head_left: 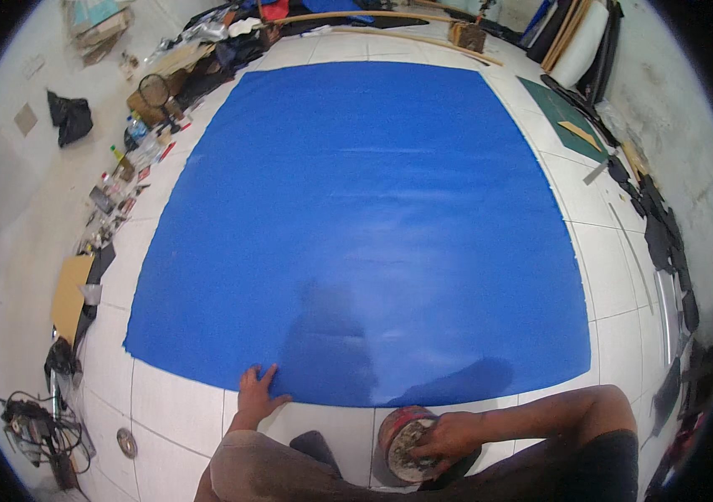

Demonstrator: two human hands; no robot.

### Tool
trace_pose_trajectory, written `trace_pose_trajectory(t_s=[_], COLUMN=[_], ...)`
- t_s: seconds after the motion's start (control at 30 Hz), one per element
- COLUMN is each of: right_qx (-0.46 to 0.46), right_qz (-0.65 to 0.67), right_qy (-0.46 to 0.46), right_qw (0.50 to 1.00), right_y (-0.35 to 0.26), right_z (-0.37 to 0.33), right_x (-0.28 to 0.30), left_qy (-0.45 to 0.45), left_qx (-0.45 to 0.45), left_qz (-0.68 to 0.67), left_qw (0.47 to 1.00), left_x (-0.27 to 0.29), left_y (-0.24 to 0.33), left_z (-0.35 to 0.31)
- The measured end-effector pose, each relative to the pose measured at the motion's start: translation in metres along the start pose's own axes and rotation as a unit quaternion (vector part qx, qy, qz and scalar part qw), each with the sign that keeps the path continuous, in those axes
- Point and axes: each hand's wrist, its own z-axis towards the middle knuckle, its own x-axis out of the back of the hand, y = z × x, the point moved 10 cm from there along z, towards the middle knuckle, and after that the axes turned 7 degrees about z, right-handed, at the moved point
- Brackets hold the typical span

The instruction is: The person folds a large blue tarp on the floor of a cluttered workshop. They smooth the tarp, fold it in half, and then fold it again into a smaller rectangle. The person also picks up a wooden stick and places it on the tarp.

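A large blue sheet (pixel 356 217) lies spread over the white tiled floor, with faint creases across it. My left hand (pixel 259 395) rests at its near edge, fingers spread, the tips on or beside the blue material. Right of it, just off the same edge, stands a round red tin (pixel 398 427) with a grey, crusted top. Over that tin is my right hand (pixel 447 442), its fingers curled down at the middle; what they grip, if anything, is hidden. Between my hands, close to my leg, lies a dark flat object (pixel 315 452) with rounded corners.
Bottles (pixel 136 127) and small clutter line the left wall. A dark corded machine (pixel 38 431) and a metal ring (pixel 126 443) are at lower left. On the right lie a green mat (pixel 561 117), black scraps (pixel 658 226) and leaning rolls (pixel 582 46). Long wooden strips (pixel 365 15) lie at the back.
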Motion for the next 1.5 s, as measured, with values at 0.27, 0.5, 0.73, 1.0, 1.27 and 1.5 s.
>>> trace_pose_trajectory(t_s=[0.27,0.5,0.73,1.0,1.27,1.5], right_qx=[0.027,-0.088,-0.096,-0.096,-0.240,-0.406], right_qz=[-0.038,-0.029,-0.082,-0.064,0.087,0.240], right_qy=[0.047,0.178,0.324,0.331,0.181,0.295], right_qw=[0.998,0.980,0.938,0.937,0.950,0.831], right_y=[0.005,-0.001,0.041,0.095,0.071,-0.071], right_z=[0.006,-0.026,-0.023,-0.010,-0.017,-0.185], right_x=[-0.005,0.095,0.144,0.165,0.166,0.154], left_qy=[0.005,-0.034,-0.085,-0.135,-0.216,-0.254], left_qx=[0.011,0.043,0.076,0.090,0.073,0.079], left_qz=[0.000,-0.009,-0.021,-0.007,0.008,-0.303], left_qw=[1.000,0.998,0.993,0.987,0.974,0.915], left_x=[-0.001,0.001,0.000,-0.012,0.033,0.274], left_y=[-0.007,-0.008,-0.009,-0.004,0.037,0.204], left_z=[0.003,0.006,0.007,0.014,0.035,0.001])
